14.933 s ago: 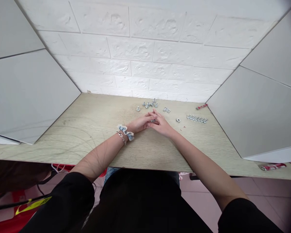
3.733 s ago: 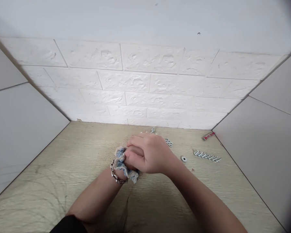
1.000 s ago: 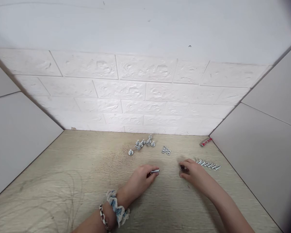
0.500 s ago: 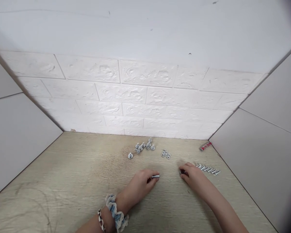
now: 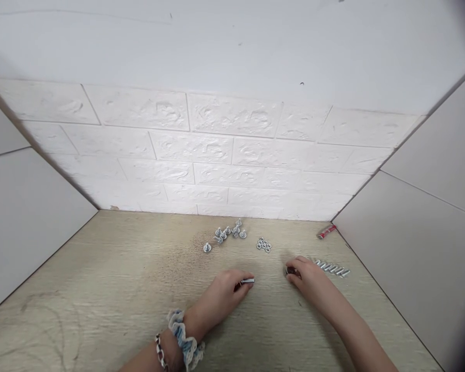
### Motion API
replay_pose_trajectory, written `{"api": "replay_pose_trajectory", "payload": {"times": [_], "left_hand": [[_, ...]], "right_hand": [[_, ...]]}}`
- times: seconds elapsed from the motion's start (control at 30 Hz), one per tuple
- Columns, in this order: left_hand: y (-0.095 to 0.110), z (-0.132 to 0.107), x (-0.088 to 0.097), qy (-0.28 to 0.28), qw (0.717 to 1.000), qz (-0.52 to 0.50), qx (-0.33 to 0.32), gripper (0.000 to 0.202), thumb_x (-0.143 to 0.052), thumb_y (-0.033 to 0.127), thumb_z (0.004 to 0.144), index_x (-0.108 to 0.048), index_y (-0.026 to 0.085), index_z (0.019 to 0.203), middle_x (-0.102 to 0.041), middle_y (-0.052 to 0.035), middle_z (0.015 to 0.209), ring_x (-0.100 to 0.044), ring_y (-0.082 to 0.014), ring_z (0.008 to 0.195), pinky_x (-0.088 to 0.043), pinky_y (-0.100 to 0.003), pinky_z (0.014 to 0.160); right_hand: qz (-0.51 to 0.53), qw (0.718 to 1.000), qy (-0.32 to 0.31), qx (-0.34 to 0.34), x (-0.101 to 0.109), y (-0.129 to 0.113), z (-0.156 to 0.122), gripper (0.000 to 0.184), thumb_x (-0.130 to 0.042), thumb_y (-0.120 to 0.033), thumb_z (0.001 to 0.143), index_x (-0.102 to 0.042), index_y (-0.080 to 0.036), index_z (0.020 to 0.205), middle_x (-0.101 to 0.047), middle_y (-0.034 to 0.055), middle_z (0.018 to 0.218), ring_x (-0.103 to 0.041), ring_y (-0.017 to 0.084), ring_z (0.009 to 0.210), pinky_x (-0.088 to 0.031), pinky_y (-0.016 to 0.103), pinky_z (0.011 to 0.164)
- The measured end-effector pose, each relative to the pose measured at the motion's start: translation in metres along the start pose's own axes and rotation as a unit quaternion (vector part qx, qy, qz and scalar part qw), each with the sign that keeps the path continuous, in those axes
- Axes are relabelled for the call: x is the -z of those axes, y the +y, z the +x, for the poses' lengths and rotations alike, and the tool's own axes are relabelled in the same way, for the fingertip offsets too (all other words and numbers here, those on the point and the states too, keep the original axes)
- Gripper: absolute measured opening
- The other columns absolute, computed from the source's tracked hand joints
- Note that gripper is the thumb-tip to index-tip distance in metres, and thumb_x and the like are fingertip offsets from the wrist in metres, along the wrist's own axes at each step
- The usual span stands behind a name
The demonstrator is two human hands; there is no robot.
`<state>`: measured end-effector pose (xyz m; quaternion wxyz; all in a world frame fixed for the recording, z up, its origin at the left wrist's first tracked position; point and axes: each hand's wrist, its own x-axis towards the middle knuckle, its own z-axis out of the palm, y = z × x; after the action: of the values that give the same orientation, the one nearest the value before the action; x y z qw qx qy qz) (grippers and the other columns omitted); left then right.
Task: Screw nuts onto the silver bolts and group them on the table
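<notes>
My left hand (image 5: pixel 230 289), with a bracelet and a crocheted band at the wrist, is closed in a pinch. Between its thumb and fingers sits a short silver metal rod (image 5: pixel 248 281), pointing right; its inner end is hidden. To the right, my right hand (image 5: pixel 304 274) is curled near the tabletop, thumb and fingers drawn together around something small and mostly hidden. Just beyond that hand lies a slanted row of silver metal pins or bolts (image 5: pixel 333 268), partly covered by it. A cluster of nuts (image 5: pixel 264 245) rests between and behind the hands.
Several bolts with wide washers (image 5: pixel 228 233) stand in a loose group near the back wall, and one washered bolt (image 5: pixel 207 247) sits apart. A red and silver battery-like cylinder (image 5: pixel 326 231) lies by the right panel (image 5: pixel 422 237). A white brick-patterned wall (image 5: pixel 213 150) closes off the back.
The right hand has shifted very slightly, with its fingertips a little higher. The left hand keeps its hold on the metal rod. The whole view has drifted slightly.
</notes>
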<state>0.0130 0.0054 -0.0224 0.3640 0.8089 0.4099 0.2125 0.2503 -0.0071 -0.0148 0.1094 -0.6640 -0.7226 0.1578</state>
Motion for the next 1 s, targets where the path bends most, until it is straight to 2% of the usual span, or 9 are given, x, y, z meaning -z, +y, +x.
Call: {"api": "replay_pose_trajectory", "payload": {"times": [0.37,0.43,0.5,0.6,0.67,0.83,1.0], "left_hand": [[0.001,0.0,0.001,-0.002,1.0,0.005,-0.005,0.025,-0.047,0.024,0.084,-0.064,0.018,0.101,-0.066,-0.0026,0.099,-0.059,-0.0142,0.091,-0.042,-0.024,0.087],[0.001,0.0,0.001,-0.003,1.0,0.008,-0.006,0.025,-0.047,0.024,0.084,-0.064,0.018,0.101,-0.066,-0.0027,0.099,-0.059,-0.0141,0.09,-0.043,-0.024,0.086],[0.001,0.0,0.0,-0.005,1.0,0.009,-0.006,0.025,-0.047,0.024,0.084,-0.064,0.018,0.101,-0.066,-0.0025,0.098,-0.059,-0.0141,0.09,-0.043,-0.023,0.085],[0.001,0.0,-0.001,-0.008,1.0,0.008,-0.011,0.025,-0.046,0.025,0.084,-0.063,0.019,0.101,-0.066,-0.002,0.099,-0.058,-0.0141,0.091,-0.042,-0.023,0.085],[0.001,-0.001,-0.001,-0.01,1.0,0.006,-0.019,0.025,-0.046,0.027,0.085,-0.063,0.02,0.102,-0.066,-0.0017,0.1,-0.058,-0.0143,0.092,-0.042,-0.024,0.085],[0.002,-0.001,-0.002,-0.027,0.999,0.015,-0.04,0.023,-0.043,0.027,0.087,-0.063,0.021,0.097,-0.066,-0.001,0.094,-0.059,-0.0142,0.086,-0.042,-0.023,0.079],[-0.001,0.0,-0.003,-0.032,0.997,0.048,-0.046,0.016,-0.047,0.021,0.083,-0.062,0.017,0.085,-0.066,-0.0021,0.084,-0.058,-0.014,0.076,-0.042,-0.022,0.07]], "right_hand": [[0.004,1.0,-0.01,0.002,-0.006,0.007,0.001,0.017,-0.044,-0.013,0.077,-0.06,-0.016,0.083,-0.057,0.0075,0.09,-0.054,0.02,0.088,-0.04,0.031,0.079],[0.004,1.0,0.001,0.01,-0.007,0.009,0.001,0.018,-0.044,-0.013,0.078,-0.06,-0.016,0.084,-0.057,0.008,0.091,-0.055,0.02,0.089,-0.041,0.032,0.08],[0.012,0.999,0.037,0.021,-0.005,0.007,0.0,0.019,-0.044,-0.014,0.079,-0.06,-0.016,0.088,-0.057,0.0086,0.093,-0.055,0.02,0.089,-0.042,0.033,0.082],[0.055,0.99,0.118,0.059,-0.003,-0.006,-0.004,0.022,-0.043,-0.021,0.084,-0.059,-0.019,0.099,-0.057,0.0088,0.099,-0.055,0.02,0.09,-0.044,0.033,0.081],[0.103,0.979,0.148,0.099,-0.003,-0.02,-0.007,0.022,-0.046,-0.027,0.085,-0.058,-0.021,0.103,-0.058,0.0083,0.099,-0.056,0.018,0.085,-0.046,0.032,0.078],[0.211,0.951,0.136,0.183,-0.022,-0.053,-0.014,0.019,-0.048,-0.03,0.085,-0.059,-0.022,0.098,-0.06,0.0076,0.094,-0.058,0.016,0.079,-0.05,0.029,0.073],[0.225,0.94,0.127,0.223,-0.038,-0.063,-0.015,0.02,-0.047,-0.025,0.086,-0.059,-0.021,0.101,-0.06,0.0069,0.095,-0.057,0.016,0.087,-0.049,0.029,0.078]]}}
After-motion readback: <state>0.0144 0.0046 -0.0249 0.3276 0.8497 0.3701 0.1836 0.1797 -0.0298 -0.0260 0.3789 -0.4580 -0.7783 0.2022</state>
